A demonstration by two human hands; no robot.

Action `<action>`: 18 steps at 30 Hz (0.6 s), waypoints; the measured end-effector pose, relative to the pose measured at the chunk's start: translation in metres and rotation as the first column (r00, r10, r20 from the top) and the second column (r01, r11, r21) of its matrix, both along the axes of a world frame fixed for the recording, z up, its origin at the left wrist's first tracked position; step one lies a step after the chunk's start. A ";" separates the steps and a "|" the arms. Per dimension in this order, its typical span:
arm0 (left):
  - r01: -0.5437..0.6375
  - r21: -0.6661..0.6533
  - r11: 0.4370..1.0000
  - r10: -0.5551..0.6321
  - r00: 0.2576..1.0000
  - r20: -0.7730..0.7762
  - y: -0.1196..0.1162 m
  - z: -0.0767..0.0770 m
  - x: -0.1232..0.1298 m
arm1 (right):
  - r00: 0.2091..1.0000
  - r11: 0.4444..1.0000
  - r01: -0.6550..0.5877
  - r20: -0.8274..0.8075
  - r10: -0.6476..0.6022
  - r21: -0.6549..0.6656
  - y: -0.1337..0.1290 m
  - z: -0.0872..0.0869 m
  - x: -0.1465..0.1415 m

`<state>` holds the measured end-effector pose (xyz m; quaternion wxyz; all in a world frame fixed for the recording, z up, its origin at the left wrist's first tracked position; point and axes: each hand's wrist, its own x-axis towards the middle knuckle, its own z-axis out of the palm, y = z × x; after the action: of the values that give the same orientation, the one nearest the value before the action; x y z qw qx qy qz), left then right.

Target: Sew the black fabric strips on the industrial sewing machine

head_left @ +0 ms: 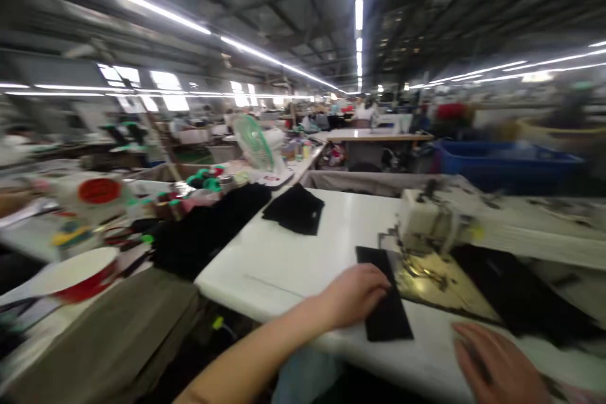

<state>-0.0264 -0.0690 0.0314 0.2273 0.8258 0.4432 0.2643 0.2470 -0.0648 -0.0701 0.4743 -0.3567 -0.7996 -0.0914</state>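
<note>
I'm seeing my right hand (502, 363) blurring over the table (293, 271); can't tell its grip. Left hand (357, 293) is resting on a black piece (391, 322); can't tell pinch from press. Piece is lying beside the machine (421, 221); fan (255, 139) standing beyond.

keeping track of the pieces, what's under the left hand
A black piece lies partly under the left hand, its far and near ends showing on the white table. What the hand covers cannot be seen.
</note>
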 end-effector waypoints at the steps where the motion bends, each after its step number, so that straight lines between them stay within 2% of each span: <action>1: -0.002 0.066 0.998 0.004 1.000 -0.027 0.017 -0.002 0.002 | 0.998 1.000 0.013 0.064 -0.014 0.015 -0.005 0.002 0.009; 3: 0.033 0.151 0.988 -0.019 0.995 -0.095 0.048 -0.006 0.003 | 0.991 0.995 0.086 0.107 -0.081 -0.048 -0.008 0.007 0.015; 5: 0.062 0.194 0.979 -0.030 0.986 -0.165 0.072 -0.011 0.003 | 0.989 0.990 0.103 0.118 -0.091 -0.100 -0.009 0.015 0.011; 8: 0.091 0.212 0.973 -0.030 0.961 -0.274 0.087 -0.020 0.002 | 0.992 0.975 0.075 0.112 -0.053 -0.208 -0.014 0.029 0.002; 10: 0.101 0.222 0.970 -0.028 0.950 -0.312 0.083 -0.029 0.002 | 0.992 0.959 0.022 0.126 0.015 -0.282 -0.019 0.041 -0.003; 14: 0.165 0.206 0.965 -0.094 0.945 -0.314 0.058 -0.041 0.009 | 0.979 0.934 -0.055 0.163 0.119 -0.354 -0.019 0.061 -0.011; 18: 0.235 0.158 0.959 -0.183 0.940 -0.289 0.037 -0.043 0.015 | 0.994 0.903 -0.041 0.072 0.079 -0.427 0.005 0.066 -0.020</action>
<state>-0.0117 -0.0322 -0.0112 0.1112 0.9147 0.3522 0.1640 0.2265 -0.0594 -0.0044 0.3521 -0.4223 -0.8310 0.0841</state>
